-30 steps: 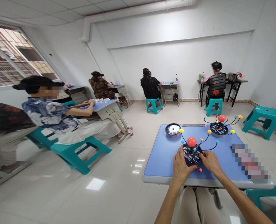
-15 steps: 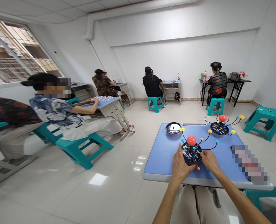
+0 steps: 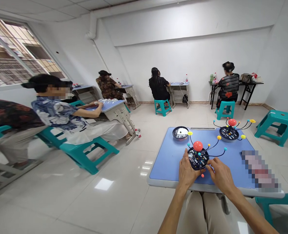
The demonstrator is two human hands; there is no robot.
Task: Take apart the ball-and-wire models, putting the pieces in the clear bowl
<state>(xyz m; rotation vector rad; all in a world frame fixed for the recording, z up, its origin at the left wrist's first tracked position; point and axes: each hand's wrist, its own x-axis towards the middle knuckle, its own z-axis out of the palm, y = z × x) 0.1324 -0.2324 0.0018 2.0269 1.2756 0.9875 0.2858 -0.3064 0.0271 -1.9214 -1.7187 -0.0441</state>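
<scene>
A solar system model [image 3: 198,158] stands near the front of the blue desk, with a red ball on top, a round black base and curved arms tipped with small coloured balls. My left hand [image 3: 187,170] wraps round the left and front of its base. At the base's right front edge, my right hand [image 3: 218,172] has its thumb and fingers bent close together against the rim; whether something small is between them is hidden. A second such model [image 3: 229,132] stands at the back right of the desk. At the back left lies a separate round black base [image 3: 180,133].
The blue desk [image 3: 165,159] spans the area before me. A blurred-out flat object [image 3: 259,170] lies at its right edge. Teal stools [image 3: 275,126] stand on the right. A person [image 3: 61,110] sits at a desk to the left, and others sit at tables along the wall.
The model in my hands has turned a little and shifted slightly left. My right hand has moved a bit lower round the rim, its fingers raised more. The view has tilted slightly.
</scene>
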